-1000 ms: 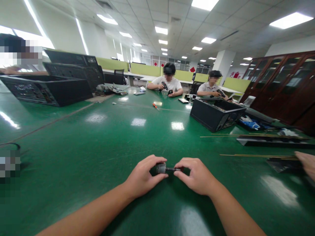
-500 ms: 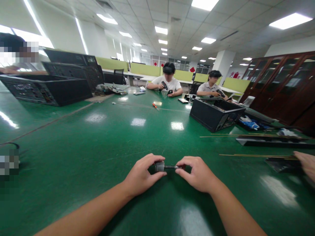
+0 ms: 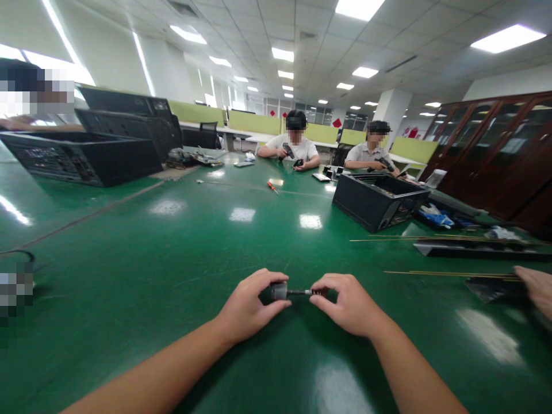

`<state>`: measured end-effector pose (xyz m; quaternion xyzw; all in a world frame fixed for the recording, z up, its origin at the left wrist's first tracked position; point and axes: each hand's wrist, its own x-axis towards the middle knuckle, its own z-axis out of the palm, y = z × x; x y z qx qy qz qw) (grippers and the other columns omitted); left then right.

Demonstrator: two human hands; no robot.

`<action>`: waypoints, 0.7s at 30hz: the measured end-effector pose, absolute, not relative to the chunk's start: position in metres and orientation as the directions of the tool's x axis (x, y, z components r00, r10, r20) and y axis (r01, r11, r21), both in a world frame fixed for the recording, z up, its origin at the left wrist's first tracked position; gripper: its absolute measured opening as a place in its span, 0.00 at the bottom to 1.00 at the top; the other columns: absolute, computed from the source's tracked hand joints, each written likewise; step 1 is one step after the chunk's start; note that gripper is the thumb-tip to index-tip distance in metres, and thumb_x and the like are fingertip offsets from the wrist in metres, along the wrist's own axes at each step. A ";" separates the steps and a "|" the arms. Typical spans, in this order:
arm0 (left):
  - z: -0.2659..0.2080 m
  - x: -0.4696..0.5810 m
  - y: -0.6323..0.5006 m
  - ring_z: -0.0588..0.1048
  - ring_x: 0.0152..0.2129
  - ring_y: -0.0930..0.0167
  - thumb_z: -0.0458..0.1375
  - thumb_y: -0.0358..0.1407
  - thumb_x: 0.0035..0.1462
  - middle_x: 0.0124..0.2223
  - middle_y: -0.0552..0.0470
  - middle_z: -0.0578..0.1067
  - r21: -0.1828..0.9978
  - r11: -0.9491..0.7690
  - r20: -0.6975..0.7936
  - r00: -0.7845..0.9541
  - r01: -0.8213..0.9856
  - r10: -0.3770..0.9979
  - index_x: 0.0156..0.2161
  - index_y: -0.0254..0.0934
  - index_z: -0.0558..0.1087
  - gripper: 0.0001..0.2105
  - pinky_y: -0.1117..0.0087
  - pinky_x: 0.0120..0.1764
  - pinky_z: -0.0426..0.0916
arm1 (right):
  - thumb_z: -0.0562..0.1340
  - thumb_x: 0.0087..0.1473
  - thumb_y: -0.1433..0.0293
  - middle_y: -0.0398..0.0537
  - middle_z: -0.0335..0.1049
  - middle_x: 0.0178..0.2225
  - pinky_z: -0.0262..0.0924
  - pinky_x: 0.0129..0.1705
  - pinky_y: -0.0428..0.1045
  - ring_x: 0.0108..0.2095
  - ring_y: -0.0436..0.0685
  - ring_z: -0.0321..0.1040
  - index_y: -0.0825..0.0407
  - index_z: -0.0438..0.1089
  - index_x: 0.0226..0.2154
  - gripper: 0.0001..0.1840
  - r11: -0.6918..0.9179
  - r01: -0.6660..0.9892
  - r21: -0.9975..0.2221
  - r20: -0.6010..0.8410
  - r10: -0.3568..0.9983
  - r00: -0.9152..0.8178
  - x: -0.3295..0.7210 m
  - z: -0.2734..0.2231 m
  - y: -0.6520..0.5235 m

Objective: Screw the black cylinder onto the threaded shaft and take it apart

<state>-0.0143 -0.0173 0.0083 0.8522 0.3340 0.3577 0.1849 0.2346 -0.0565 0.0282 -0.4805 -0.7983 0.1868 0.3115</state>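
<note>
My left hand (image 3: 246, 306) is closed on a short dark cylinder (image 3: 279, 291), thumb below and fingers above. From the cylinder's right end a thin dark shaft (image 3: 297, 292) runs level toward my right hand (image 3: 350, 306). There, thumb and forefinger pinch a small coil-like metal piece (image 3: 317, 292) at the shaft's tip; whether it is a separate part I cannot tell. Both hands are low over the green table (image 3: 207, 241), near its front. The cylinder's left end is hidden in my left hand.
A black computer case (image 3: 357, 201) stands at right, another (image 3: 121, 164) at far left. Thin brass-coloured rods (image 3: 448, 274) and dark metal strips lie right, near another person's hand (image 3: 535, 290). An orange screwdriver (image 3: 271, 187) lies mid-table. Two people sit across, holding power tools.
My right hand has shifted slightly right, away from the cylinder, and a little more of the shaft's tip shows. My left hand has barely moved.
</note>
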 end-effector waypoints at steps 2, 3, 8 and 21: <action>0.009 -0.014 -0.017 0.76 0.37 0.68 0.65 0.35 0.54 0.40 0.50 0.77 0.554 -0.709 0.486 0.522 0.436 0.701 0.49 0.41 0.72 0.16 0.66 0.43 0.72 | 0.65 0.55 0.70 0.45 0.77 0.31 0.63 0.38 0.49 0.32 0.55 0.72 0.50 0.77 0.34 0.04 0.469 0.654 -0.594 0.315 0.883 -0.347 0.235 0.029 -0.057; 0.010 -0.014 -0.017 0.76 0.36 0.69 0.65 0.35 0.54 0.40 0.50 0.77 0.555 -0.709 0.486 0.522 0.435 0.701 0.48 0.41 0.72 0.16 0.66 0.43 0.72 | 0.65 0.55 0.70 0.45 0.77 0.31 0.63 0.38 0.49 0.32 0.54 0.72 0.50 0.77 0.34 0.04 0.468 0.658 -0.590 0.313 0.884 -0.348 0.235 0.029 -0.057; 0.012 -0.015 -0.016 0.75 0.38 0.68 0.65 0.36 0.53 0.40 0.50 0.77 0.549 -0.702 0.504 0.490 0.454 0.711 0.46 0.40 0.75 0.14 0.66 0.43 0.72 | 0.65 0.55 0.70 0.45 0.76 0.32 0.63 0.38 0.49 0.33 0.55 0.72 0.50 0.77 0.34 0.05 0.448 0.678 -0.583 0.289 0.894 -0.342 0.241 0.029 -0.055; 0.020 -0.026 0.003 0.79 0.44 0.63 0.64 0.46 0.52 0.46 0.46 0.81 0.963 -0.163 0.113 0.228 0.215 0.967 0.52 0.35 0.74 0.25 0.60 0.51 0.72 | 0.64 0.54 0.69 0.48 0.78 0.33 0.65 0.39 0.50 0.34 0.57 0.73 0.52 0.78 0.35 0.07 0.330 0.706 -0.627 0.184 0.943 -0.277 0.266 0.023 -0.043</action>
